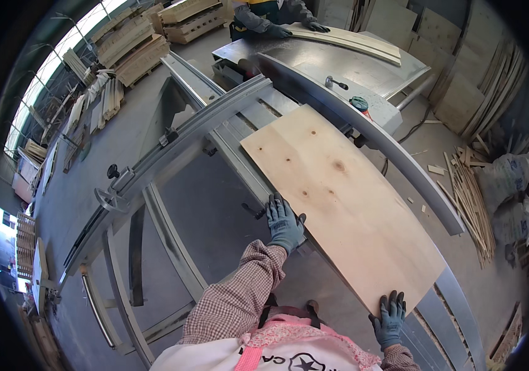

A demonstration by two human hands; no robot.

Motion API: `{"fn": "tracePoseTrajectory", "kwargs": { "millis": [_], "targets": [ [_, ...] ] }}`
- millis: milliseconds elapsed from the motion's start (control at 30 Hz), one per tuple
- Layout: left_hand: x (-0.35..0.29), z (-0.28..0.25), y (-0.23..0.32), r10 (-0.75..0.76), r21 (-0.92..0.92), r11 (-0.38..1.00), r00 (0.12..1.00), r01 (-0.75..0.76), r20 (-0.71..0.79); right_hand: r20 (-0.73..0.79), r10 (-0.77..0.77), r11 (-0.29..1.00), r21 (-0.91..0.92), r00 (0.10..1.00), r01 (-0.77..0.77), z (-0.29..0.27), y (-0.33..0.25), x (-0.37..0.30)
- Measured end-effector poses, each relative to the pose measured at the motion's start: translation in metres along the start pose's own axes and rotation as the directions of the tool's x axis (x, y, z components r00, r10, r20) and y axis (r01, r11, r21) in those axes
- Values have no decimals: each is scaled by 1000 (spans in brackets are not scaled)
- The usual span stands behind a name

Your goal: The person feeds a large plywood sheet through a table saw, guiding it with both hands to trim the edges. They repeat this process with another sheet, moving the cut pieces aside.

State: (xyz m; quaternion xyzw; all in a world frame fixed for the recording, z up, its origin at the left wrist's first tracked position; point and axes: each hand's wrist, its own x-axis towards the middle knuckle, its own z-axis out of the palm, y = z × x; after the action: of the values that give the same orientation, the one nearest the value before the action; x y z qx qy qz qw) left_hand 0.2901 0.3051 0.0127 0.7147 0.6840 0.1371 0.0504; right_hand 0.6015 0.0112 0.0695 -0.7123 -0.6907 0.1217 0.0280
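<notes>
Fingers of my right hand [389, 319] lie spread on the near end of the board [354, 213], probably steadying it. Ahead, my left hand [285, 227] flanks its left edge, presumably as a guide; from my remote station I cannot tell whether those fingers pinch it. The board lies flat on the counter [428, 321], under the right fingers and right of the left, beside the fence [422, 185]. Beyond, a co-worker [255, 17] handles strips [354, 44].

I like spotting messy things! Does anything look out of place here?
Yes: small wood scraps lie scattered on the floor at right, beside a pile of thin strips, looking untidy. The board just shows dark knots.
</notes>
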Motion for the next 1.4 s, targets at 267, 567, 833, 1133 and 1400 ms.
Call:
{"fn": "tracePoseTrajectory", "kwargs": {
  "millis": [267,567,833,1133,1400],
  "targets": [
    [97,15,3,-119,-7,993,988,121,100,-66,-17,1000,-12,998,16,-13,-3,84],
    [134,27,-13,-180,-67,981,984,180,15,-53,-57,998,-41,997,55,-18,-14,126],
    [155,26,-21,-232,-102,970,967,222,-101,-58,-151,988,9,987,152,-16,-27,149],
    [161,31,-28,-202,-96,977,965,188,-169,-49,-228,974,-19,972,228,-7,-29,159],
    [164,36,-31,-230,-69,972,967,224,-105,-76,-322,947,-28,944,321,-4,-27,160]
  ]
}}
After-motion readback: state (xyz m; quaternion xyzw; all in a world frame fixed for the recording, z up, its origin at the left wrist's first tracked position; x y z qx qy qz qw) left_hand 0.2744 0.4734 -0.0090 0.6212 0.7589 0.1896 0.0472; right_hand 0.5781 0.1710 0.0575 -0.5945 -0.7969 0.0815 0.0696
